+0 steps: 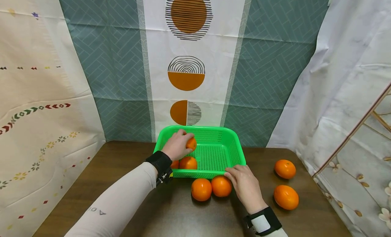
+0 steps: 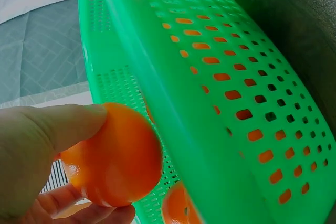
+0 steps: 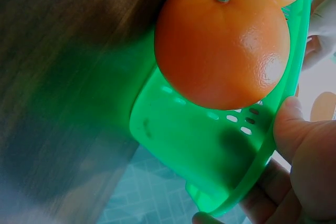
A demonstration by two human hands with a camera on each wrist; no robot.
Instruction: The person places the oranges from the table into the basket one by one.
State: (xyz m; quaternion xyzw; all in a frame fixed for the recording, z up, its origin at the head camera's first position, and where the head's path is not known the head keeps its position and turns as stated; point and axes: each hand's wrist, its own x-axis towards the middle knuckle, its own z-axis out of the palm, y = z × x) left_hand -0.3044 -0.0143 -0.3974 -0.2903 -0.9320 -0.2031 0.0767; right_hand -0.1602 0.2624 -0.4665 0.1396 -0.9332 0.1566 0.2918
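My left hand (image 1: 178, 145) grips an orange (image 1: 191, 144) between thumb and fingers, held over the left part of a green plastic basket (image 1: 213, 175). In the left wrist view that orange (image 2: 118, 156) shows close beside the basket's rim. Inside the basket, at its front left, lie an orange (image 1: 188, 163) and part of another, half hidden by my wrist. With thumb and fingers on either side of the rim, my right hand (image 1: 244, 182) holds the basket near its front right corner. Against the basket's front wall, an orange (image 3: 223, 40) sits right beside that hand.
Two oranges stand on the brown table (image 1: 159, 213) in front of the basket, the left one (image 1: 201, 189) close to its neighbour. Farther right are an upper orange (image 1: 285, 169) and a lower orange (image 1: 286, 197). Patterned cloth (image 1: 122, 77) hangs behind the basket.
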